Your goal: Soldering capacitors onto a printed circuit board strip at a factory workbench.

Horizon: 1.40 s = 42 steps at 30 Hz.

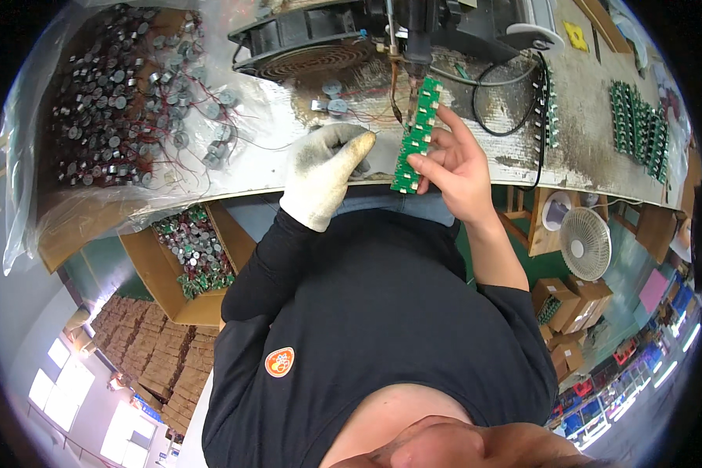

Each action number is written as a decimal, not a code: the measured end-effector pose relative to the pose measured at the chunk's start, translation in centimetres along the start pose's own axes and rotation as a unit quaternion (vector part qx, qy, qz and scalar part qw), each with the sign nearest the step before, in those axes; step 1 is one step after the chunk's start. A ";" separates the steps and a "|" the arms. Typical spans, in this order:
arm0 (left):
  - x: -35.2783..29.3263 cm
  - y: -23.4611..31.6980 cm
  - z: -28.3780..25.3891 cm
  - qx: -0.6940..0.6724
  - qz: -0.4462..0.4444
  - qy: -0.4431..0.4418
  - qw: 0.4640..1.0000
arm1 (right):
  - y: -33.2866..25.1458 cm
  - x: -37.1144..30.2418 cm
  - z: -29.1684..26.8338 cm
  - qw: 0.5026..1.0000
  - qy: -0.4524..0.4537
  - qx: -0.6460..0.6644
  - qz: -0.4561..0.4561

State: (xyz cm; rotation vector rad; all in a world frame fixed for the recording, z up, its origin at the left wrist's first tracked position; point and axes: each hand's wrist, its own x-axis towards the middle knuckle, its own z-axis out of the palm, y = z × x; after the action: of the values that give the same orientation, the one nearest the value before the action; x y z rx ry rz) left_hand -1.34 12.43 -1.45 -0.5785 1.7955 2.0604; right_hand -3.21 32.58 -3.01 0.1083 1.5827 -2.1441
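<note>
My right hand (459, 168) holds a long green circuit board strip (417, 132), thumb on its near half and fingers behind it. The strip stands nearly lengthwise away from me, at the front of the worktable. My left hand (327, 162) wears a whitish work glove with a stained thumb. Its thumb and finger are pinched on a thin wire (376, 132), just left of the strip. Over the strip's far half, the dark tip of a soldering iron (398, 113) points down. A few round silver parts (335, 97) with thin wires lie beyond my left hand.
Many round silver parts (93, 109) with red wires lie on plastic film at left. A black fan (312, 48) and a white spool (535, 37) stand at the back. Green board strips (639, 129) lie at right. Below the table's left edge is a cardboard box (152, 269) of parts.
</note>
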 end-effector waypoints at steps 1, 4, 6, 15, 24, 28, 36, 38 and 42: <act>0.2 -0.1 0.1 0.009 0.000 0.002 1.000 | 0.0 0.0 0.0 1.000 0.000 -0.003 -0.007; 0.2 0.4 0.6 0.022 -0.014 0.002 1.000 | 0.2 -0.2 0.1 1.000 0.001 -0.008 -0.018; 0.4 0.2 0.7 0.013 -0.016 -0.009 1.000 | 0.2 -0.3 0.1 1.000 -0.003 -0.007 -0.028; 0.6 -0.2 1.9 0.037 0.013 -0.046 0.998 | -0.2 -0.6 0.0 0.999 -0.024 0.009 -0.022; 0.8 -0.1 2.1 0.051 0.034 -0.027 0.998 | -0.1 -0.5 0.0 0.999 -0.022 0.020 -0.045; 1.0 0.2 2.0 0.037 0.023 -0.021 0.999 | -0.2 -0.2 0.1 0.998 -0.020 0.019 -0.049; 0.8 0.6 2.4 0.038 0.022 -0.011 0.999 | -0.3 -0.2 0.1 0.998 -0.016 0.019 -0.062; 0.6 0.8 2.4 0.028 0.017 -0.017 0.999 | -0.4 -0.3 0.1 0.998 -0.016 0.018 -0.064; 0.6 0.7 2.4 0.005 -0.003 -0.015 1.000 | -0.2 -0.3 0.0 0.997 -0.017 0.011 -0.069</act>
State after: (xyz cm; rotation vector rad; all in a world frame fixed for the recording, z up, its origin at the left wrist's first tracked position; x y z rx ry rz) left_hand -2.39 14.70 -0.89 -0.5468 1.7832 2.0445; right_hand -3.08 32.70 -2.72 -0.0316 1.5903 -2.2562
